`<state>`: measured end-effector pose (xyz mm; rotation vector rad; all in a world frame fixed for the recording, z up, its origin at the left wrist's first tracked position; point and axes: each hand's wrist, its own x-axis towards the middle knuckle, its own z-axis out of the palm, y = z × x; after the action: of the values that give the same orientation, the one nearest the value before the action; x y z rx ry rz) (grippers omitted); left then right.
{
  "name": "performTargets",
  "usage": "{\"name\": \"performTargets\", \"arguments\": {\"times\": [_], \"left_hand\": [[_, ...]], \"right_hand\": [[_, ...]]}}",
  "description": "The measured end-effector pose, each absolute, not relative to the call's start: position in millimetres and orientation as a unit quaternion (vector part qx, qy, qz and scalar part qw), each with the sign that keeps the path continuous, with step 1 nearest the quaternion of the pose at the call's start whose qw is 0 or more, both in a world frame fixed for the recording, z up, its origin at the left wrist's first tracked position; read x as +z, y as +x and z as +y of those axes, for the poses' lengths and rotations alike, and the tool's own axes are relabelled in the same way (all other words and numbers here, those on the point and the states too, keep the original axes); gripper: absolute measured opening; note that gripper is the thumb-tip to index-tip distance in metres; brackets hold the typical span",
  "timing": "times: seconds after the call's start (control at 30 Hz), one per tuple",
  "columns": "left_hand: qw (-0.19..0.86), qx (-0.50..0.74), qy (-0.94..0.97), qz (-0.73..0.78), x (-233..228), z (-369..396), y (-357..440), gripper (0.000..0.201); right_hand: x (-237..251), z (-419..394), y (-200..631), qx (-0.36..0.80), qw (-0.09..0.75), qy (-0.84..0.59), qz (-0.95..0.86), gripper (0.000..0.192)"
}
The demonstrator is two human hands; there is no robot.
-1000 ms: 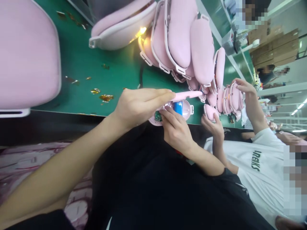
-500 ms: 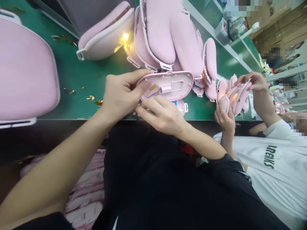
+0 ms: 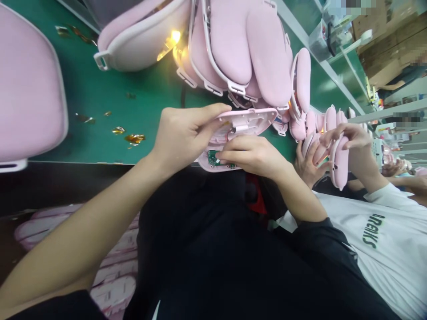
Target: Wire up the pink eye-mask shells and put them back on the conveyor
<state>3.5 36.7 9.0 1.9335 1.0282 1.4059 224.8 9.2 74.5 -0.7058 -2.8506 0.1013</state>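
Pink padded oval shells with white plastic rims [image 3: 240,44] crowd the far side of the green work mat [image 3: 110,98], stacked on edge right behind my hands, with a small warm light [image 3: 171,38] glowing among them. Bits of gold foil scrap [image 3: 133,138] lie on the mat to my left, and a large pink padded panel [image 3: 28,84] fills the left edge. To my right a co-worker in a white T-shirt [image 3: 383,240] handles another pink shell [image 3: 338,162] with both hands; the dark lettering on the shirt is sideways and I cannot read it with any confidence. A heap of pink shells [image 3: 113,266] sits low beside my lap.

My left hand [image 3: 182,138] is curled round the near end of the pale pink plastic lid half [image 3: 248,121], thumb on top and fingers beneath, tilting it up over the base. Beneath it, at the mat's front edge, lies the open pink plastic base with a small green circuit board [image 3: 212,159]. My right hand [image 3: 255,155] rests over that base, fingers drawn together, with the tips seemingly pinching something small at the board, though I cannot make out what. The lid and base touch at my left palm.
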Motion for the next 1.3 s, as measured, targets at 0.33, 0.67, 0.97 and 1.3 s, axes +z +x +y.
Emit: {"name": "performTargets", "arguments": {"times": [0.33, 0.67, 0.97, 1.3], "left_hand": [[0.217, 0.523, 0.742, 0.358, -0.5, 32.6, 6.1, 0.033], [0.208, 0.542, 0.743, 0.334, 0.0, 32.4, 6.7, 0.035], [0.133, 0.592, 0.744, 0.28, -9.8, 29.9, 14.0, 0.033], [0.27, 0.361, 0.882, 0.134, -1.3, 28.2, -37.8, 0.04]], "right_hand": [[78.7, -2.0, 218.3, -0.007, -0.003, -0.291, -0.957, 0.026], [90.1, -27.0, 186.3, -0.156, -0.023, -0.33, -0.931, 0.036], [61.6, -56.2, 185.7, -0.153, -0.014, -0.377, -0.913, 0.024], [65.7, -61.2, 271.2, -0.089, 0.145, -0.485, -0.858, 0.08]]}}
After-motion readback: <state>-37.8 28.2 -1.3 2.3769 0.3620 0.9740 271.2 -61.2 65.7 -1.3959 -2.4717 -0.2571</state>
